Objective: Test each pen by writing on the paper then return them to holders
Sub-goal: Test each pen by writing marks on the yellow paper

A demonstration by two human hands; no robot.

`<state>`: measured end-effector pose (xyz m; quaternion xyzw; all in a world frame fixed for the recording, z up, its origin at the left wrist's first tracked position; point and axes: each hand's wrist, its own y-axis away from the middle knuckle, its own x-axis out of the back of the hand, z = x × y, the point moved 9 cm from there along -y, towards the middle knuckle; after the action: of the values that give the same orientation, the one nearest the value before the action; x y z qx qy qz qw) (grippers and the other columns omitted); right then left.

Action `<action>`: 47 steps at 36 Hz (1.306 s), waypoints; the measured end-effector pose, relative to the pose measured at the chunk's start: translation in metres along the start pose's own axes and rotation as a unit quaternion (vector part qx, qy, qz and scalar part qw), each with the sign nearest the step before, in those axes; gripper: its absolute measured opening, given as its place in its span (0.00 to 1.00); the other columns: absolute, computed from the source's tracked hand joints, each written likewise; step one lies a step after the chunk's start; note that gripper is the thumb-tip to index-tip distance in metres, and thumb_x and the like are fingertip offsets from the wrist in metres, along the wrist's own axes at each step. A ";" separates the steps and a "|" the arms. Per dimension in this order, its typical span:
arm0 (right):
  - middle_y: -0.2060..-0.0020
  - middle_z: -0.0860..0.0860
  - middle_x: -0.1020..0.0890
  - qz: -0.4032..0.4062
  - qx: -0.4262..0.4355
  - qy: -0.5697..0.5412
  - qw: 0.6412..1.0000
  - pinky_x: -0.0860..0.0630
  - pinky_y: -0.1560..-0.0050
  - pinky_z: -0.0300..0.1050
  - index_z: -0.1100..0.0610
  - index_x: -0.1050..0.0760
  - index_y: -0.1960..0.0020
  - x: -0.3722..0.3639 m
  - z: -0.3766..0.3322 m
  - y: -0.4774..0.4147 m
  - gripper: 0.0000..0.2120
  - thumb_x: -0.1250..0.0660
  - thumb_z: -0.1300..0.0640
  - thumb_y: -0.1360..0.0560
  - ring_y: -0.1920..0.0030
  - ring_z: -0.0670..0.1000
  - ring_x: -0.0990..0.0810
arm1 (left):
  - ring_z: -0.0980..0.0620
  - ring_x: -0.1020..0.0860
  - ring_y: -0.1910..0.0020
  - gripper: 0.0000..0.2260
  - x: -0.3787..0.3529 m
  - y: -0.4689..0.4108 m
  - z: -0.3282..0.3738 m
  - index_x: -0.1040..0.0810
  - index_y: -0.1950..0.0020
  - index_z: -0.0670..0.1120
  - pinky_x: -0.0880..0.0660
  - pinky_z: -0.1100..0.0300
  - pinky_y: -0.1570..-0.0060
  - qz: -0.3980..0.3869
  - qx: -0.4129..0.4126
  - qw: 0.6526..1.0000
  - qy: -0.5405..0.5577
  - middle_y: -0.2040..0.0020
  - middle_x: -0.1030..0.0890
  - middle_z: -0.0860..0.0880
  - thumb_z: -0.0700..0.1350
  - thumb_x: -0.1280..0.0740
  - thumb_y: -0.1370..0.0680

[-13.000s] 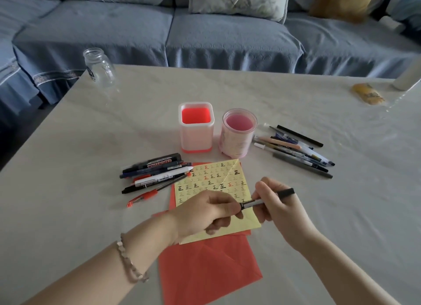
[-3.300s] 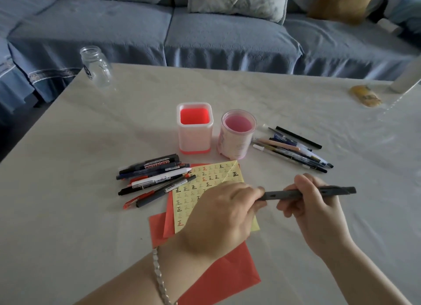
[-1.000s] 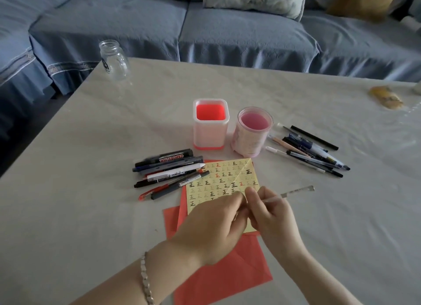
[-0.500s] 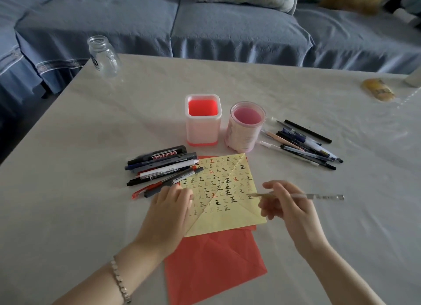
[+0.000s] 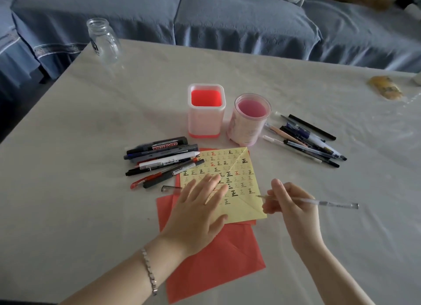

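Pinching light, stiff, likely slick clear pen (image 5: 328, 204) near its tip in right hand (image 5: 293, 210), pinning flimsy yellow paper (image 5: 247, 168) under flat, straight-fingered left hand (image 5: 198, 211).

Head cam looking fwd & down from close above desk (image 5: 68, 168), sofa (image 5: 227, 20) showing beyond far edge.

The left hand (image 5: 200, 211) lies flat, palm down, fingers straight and slightly spread. The right hand (image 5: 293, 210) pinches a pen (image 5: 330, 203) between thumb and curled fingers. Both forearms are bare.
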<state>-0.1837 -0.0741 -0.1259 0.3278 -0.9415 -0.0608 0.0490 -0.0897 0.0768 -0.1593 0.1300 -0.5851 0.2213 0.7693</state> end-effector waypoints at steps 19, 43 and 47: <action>0.78 0.67 0.29 0.092 0.088 0.182 0.975 0.36 0.77 0.47 0.63 0.37 0.75 -0.034 0.034 -0.010 0.20 0.36 0.54 0.31 0.77 0.49 0.35 | 0.56 0.65 0.27 0.27 -0.011 -0.009 -0.002 0.44 0.27 0.56 0.70 0.60 0.32 -0.016 0.040 0.998 0.048 0.23 0.53 0.51 0.63 0.53 0.25; 0.81 0.64 0.30 0.109 0.137 0.212 0.961 0.35 0.77 0.48 0.62 0.36 0.75 -0.037 0.034 -0.009 0.21 0.41 0.46 0.33 0.79 0.57 0.33 | 0.53 0.57 0.25 0.29 -0.012 -0.009 -0.003 0.40 0.27 0.55 0.66 0.56 0.30 -0.020 0.043 0.998 0.045 0.24 0.47 0.49 0.63 0.52 0.26; 0.80 0.65 0.31 0.107 0.128 0.210 0.963 0.35 0.78 0.47 0.61 0.36 0.75 -0.035 0.036 -0.011 0.20 0.41 0.47 0.33 0.79 0.55 0.34 | 0.54 0.59 0.25 0.29 -0.012 -0.009 -0.003 0.42 0.27 0.55 0.67 0.56 0.31 -0.014 0.043 0.998 0.047 0.23 0.49 0.49 0.63 0.52 0.26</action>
<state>-0.1546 -0.0578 -0.1653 0.2336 -0.9397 0.1362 0.2092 -0.0855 0.0684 -0.1709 0.1604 -0.5365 0.2411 0.7927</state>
